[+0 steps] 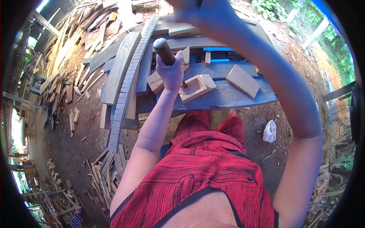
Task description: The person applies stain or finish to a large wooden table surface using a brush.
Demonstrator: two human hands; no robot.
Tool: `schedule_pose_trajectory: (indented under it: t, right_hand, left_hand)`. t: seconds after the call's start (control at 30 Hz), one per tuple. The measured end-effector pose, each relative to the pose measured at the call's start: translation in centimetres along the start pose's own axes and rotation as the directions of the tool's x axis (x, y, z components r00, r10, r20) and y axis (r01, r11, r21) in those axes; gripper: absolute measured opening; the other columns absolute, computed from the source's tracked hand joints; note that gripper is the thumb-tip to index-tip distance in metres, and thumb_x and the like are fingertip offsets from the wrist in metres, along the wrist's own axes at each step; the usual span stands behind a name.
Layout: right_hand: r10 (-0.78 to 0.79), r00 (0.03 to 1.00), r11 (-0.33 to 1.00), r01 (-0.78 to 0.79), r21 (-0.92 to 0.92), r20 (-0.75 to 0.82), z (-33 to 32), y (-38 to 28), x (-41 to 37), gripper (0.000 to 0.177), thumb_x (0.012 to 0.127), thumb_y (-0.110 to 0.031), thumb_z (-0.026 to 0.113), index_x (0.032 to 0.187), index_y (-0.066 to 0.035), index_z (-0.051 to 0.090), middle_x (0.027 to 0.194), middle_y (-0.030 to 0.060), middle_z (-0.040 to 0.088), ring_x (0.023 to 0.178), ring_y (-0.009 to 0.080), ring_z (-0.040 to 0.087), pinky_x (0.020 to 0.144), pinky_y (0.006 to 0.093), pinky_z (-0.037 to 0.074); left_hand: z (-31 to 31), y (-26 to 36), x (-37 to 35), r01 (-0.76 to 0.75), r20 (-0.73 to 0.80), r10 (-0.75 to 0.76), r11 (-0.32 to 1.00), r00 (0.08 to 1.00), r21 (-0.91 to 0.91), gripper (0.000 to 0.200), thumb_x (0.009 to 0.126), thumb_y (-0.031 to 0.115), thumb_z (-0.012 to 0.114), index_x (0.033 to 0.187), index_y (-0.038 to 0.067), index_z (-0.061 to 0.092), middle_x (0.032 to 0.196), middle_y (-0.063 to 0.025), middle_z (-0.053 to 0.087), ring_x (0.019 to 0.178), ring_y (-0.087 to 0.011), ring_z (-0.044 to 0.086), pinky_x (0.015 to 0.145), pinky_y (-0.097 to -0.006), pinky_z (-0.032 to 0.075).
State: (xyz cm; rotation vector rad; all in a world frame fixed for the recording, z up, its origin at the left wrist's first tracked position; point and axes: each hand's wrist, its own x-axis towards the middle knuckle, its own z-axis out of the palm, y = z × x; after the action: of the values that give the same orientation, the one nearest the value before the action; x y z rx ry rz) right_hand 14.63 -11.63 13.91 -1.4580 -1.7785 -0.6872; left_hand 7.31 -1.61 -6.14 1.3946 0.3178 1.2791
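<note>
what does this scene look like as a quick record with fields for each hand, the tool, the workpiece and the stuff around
left hand: grip closed round the wooden handle
wooden handle: tilted, lower end at the hole in the pale block
pale block: lies on the dark plank, rectangular hole cut in it
right hand: raised at the top edge, blurred; contents cannot be told
nearby on plank: wedge-shaped offcut, blue strip
left of plank: long notched strip
ground: white bag, scrap wood pile

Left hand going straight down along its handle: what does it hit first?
Likely the wooden block with a rectangular cut-out, on the dark plank below the left hand and its wooden handle.
</note>
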Motion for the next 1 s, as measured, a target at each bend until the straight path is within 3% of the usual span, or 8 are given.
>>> schedule_pose_trajectory:
  t: [0.07, 0.37, 0.4, 0.47, 0.73, 0.8, 0.9, 1.0]
  right_hand:
    - [0.575, 0.455, 0.760, -0.604, -0.239, 0.680, -0.3, -0.8, -0.8, 0.049, 0.058, -0.039, 0.078, 0.084, 0.000, 0.065, 0.068, 0.0067, 0.059, 0.062, 0.0173, 0.057, 0.057, 0.0294, 0.046]
    - [0.177, 0.984, 0.980, -0.175, 0.095, -0.004, 1.1, -1.1, -0.5, 0.046, 0.055, -0.030, 0.078, 0.085, 0.001, 0.064, 0.075, 0.0069, 0.064, 0.065, 0.0148, 0.059, 0.058, 0.0301, 0.047]
    - [0.495, 0.797, 0.808, -0.569, 0.152, 0.346, 1.2, -1.3, -0.8, 0.044, 0.056, -0.028, 0.078, 0.085, 0.002, 0.064, 0.075, 0.0083, 0.064, 0.066, 0.0158, 0.060, 0.059, 0.0304, 0.047]
    - [0.554, 0.440, 0.749, -0.634, -0.193, 0.706, 0.7, -1.2, -1.1, 0.050, 0.058, -0.029, 0.075, 0.096, 0.002, 0.065, 0.075, 0.0135, 0.065, 0.066, 0.0182, 0.064, 0.060, 0.0278, 0.051]
    - [0.515, 0.801, 0.728, -0.597, 0.337, 0.306, 1.0, -1.2, -1.7, 0.048, 0.062, -0.035, 0.073, 0.093, 0.000, 0.067, 0.075, 0.0120, 0.065, 0.075, 0.0184, 0.064, 0.070, 0.0323, 0.050]
    - [0.501, 0.601, 0.822, -0.557, -0.124, 0.623, 0.9, -1.8, -2.7, 0.046, 0.063, -0.032, 0.070, 0.095, 0.001, 0.065, 0.075, 0.0128, 0.066, 0.074, 0.0214, 0.065, 0.070, 0.0321, 0.050]
    - [0.545, 0.488, 0.674, -0.739, -0.010, 0.682, 0.4, -0.9, -4.1, 0.044, 0.060, -0.021, 0.075, 0.094, 0.003, 0.061, 0.078, 0.0091, 0.063, 0.063, 0.0129, 0.060, 0.053, 0.0266, 0.048]
    - [0.647, 0.429, 0.392, -0.896, 0.207, 0.631, 2.2, -0.4, -8.1, 0.051, 0.061, -0.032, 0.075, 0.097, 0.002, 0.061, 0.089, 0.0171, 0.065, 0.086, 0.0293, 0.064, 0.076, 0.0348, 0.049]
  left_hand:
    - [0.1, -0.4, 0.3, -0.042, -0.051, 0.042, 0.999, 0.998, 0.006, 0.021, 0.080, 0.006, 0.068, 0.079, 0.006, 0.047, 0.060, -0.0001, 0.051, 0.043, -0.0060, 0.051, 0.038, -0.0203, 0.043]
    - [0.0, -0.1, 0.2, 0.006, -0.032, -0.007, 1.000, 0.999, -0.020, 0.021, 0.080, 0.006, 0.068, 0.082, 0.006, 0.047, 0.061, -0.0005, 0.051, 0.043, -0.0065, 0.050, 0.038, -0.0202, 0.042]
    - [0.0, -0.1, 0.2, -0.004, -0.025, 0.003, 0.999, 1.000, -0.038, 0.021, 0.080, 0.006, 0.068, 0.081, 0.006, 0.047, 0.061, -0.0003, 0.051, 0.042, -0.0063, 0.050, 0.038, -0.0201, 0.042]
    - [0.0, -0.2, 0.3, -0.008, -0.035, 0.007, 0.999, 0.999, -0.035, 0.021, 0.080, 0.006, 0.068, 0.081, 0.006, 0.047, 0.061, -0.0003, 0.051, 0.043, -0.0062, 0.050, 0.038, -0.0201, 0.042]
    - [-0.1, -0.4, 0.1, -0.006, -0.023, 0.005, 0.999, 1.000, -0.038, 0.021, 0.079, 0.006, 0.068, 0.081, 0.005, 0.047, 0.061, -0.0007, 0.052, 0.044, -0.0065, 0.051, 0.039, -0.0209, 0.043]
    - [-0.2, -1.0, 0.7, -0.117, -0.041, 0.116, 0.993, 0.992, -0.012, 0.022, 0.079, 0.005, 0.068, 0.082, 0.005, 0.046, 0.062, -0.0011, 0.052, 0.044, -0.0066, 0.051, 0.039, -0.0210, 0.043]
    - [0.0, 0.1, 0.0, -0.052, -0.043, 0.051, 0.998, 0.998, -0.034, 0.022, 0.079, 0.004, 0.068, 0.085, 0.005, 0.047, 0.066, -0.0003, 0.054, 0.052, -0.0060, 0.052, 0.048, -0.0209, 0.044]
    - [-0.2, 0.7, -0.3, 0.121, -0.030, -0.123, 0.990, 0.992, -0.073, 0.022, 0.079, 0.004, 0.068, 0.088, 0.006, 0.048, 0.070, 0.0011, 0.055, 0.060, -0.0050, 0.053, 0.056, -0.0205, 0.046]
